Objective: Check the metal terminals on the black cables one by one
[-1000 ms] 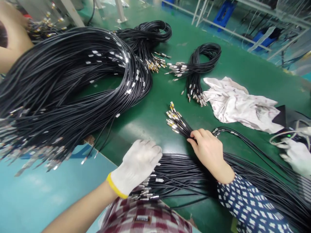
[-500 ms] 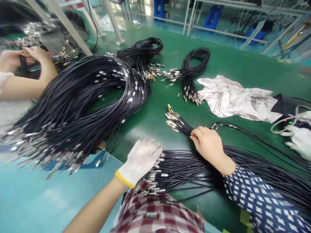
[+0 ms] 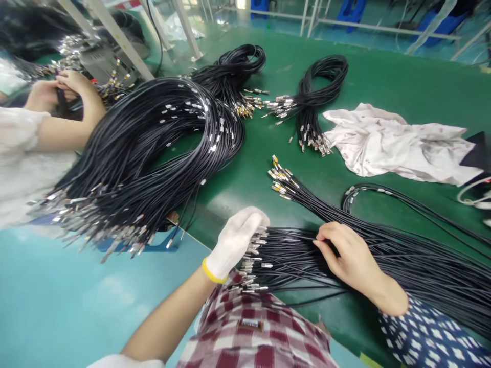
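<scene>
My left hand (image 3: 240,237), in a white knit glove with a yellow cuff, is closed at the metal-tipped ends of a wide row of black cables (image 3: 291,255). Its fingertips pinch at the row's upper edge, partly hiding the connectors there. My right hand (image 3: 349,255), bare below a dark patterned sleeve, has thumb and forefinger pinched on a cable in the same row, farther along its length. Just beyond lies a smaller group of cables (image 3: 310,200), its silver and yellow tips fanned out on the green table (image 3: 233,189).
A large looped cable bundle (image 3: 153,168) overhangs the table edge at left, beside another person's hands (image 3: 65,92). Two coiled bundles, one a cable coil (image 3: 326,76), lie farther back. A crumpled white cloth (image 3: 395,145) and a bent cable strand (image 3: 368,188) are at right.
My right hand has let go of the smaller cable group and come down to the wide row, pinching there. My left hand's fingers have curled in at the connector ends. The view has shifted.
</scene>
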Tool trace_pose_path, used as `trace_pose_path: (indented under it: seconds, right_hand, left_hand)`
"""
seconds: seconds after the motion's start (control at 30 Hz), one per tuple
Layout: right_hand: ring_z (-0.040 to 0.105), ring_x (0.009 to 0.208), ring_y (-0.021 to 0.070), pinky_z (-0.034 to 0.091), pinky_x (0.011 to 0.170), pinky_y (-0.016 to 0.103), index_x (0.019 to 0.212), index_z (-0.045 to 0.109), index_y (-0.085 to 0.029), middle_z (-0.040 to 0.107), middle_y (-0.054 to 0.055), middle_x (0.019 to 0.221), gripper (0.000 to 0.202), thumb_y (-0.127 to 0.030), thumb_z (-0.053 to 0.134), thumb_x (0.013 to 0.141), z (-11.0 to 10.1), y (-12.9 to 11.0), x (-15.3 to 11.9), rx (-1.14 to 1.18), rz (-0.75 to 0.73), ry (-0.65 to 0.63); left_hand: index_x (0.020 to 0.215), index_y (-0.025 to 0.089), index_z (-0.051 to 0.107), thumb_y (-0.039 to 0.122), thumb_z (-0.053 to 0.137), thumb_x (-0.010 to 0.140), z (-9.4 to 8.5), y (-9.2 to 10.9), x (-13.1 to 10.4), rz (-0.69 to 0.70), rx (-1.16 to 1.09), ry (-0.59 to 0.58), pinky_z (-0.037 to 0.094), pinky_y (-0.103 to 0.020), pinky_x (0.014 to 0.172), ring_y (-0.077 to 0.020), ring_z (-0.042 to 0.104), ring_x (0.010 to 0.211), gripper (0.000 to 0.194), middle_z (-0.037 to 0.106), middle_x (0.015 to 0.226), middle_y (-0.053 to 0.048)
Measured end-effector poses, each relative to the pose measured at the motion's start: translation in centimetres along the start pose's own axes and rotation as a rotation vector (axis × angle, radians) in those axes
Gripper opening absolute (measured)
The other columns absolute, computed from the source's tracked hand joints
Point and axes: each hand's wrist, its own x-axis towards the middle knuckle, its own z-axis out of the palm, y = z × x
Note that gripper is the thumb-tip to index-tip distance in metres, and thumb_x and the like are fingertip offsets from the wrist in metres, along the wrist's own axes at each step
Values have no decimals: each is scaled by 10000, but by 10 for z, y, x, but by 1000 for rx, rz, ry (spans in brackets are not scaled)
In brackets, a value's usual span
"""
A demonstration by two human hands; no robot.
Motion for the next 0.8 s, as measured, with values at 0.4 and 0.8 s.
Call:
trace_pose_path:
  seconds: [0.4,0.8]
  right_hand:
    - [639,734,177,390,745,327,924,657,-191,715,10,845,101,-287,651,956,44,-54,79,109,-56,-432]
    - [662,853,222,471,780,359,988,659,-213,715,41,953,50,-232,645,944,31,-38,59,131,4,-470]
  left_hand:
    - [781,188,663,237,496,899,-17,-6,-5,-97,-90,229,444,-236,699,-129,560,728,210,619,753,14]
    - [764,203,694,261,507,853,-31,-18,-16,-202,-59,276,473,-270,759,-161,609,789,215,698,814,-1]
